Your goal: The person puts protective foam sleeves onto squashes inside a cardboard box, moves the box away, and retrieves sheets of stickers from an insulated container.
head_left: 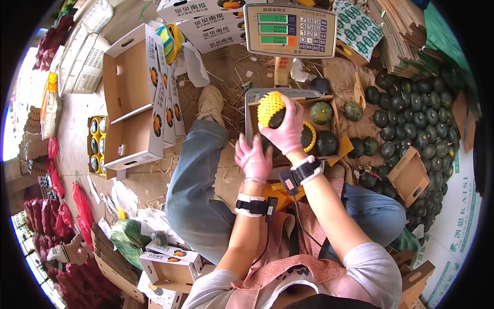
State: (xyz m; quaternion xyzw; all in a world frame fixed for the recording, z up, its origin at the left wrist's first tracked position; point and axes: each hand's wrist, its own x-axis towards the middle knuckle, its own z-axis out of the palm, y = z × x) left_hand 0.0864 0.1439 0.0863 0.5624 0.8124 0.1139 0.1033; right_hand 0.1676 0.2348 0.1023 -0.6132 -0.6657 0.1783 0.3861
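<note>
My right hand [289, 126], in a pink glove, holds a dark green pumpkin in a yellow foam net [271, 109] above the cardboard box [253, 116] on the scale. Close beside it, my left hand [254, 158], also gloved in pink, has its fingers apart at the box's left side, near a dark pumpkin partly hidden behind it. Inside the box are a striped green pumpkin [321, 113], a dark pumpkin [327, 143] and another in yellow net [308, 136], partly covered by my right hand.
The scale display [289, 31] stands behind the box. Many loose pumpkins [422, 139] lie at the right. Empty white cartons [131, 98] and a small box of netted pumpkins [98, 144] are at the left. Flattened cardboard [406, 36] is stacked at the back right.
</note>
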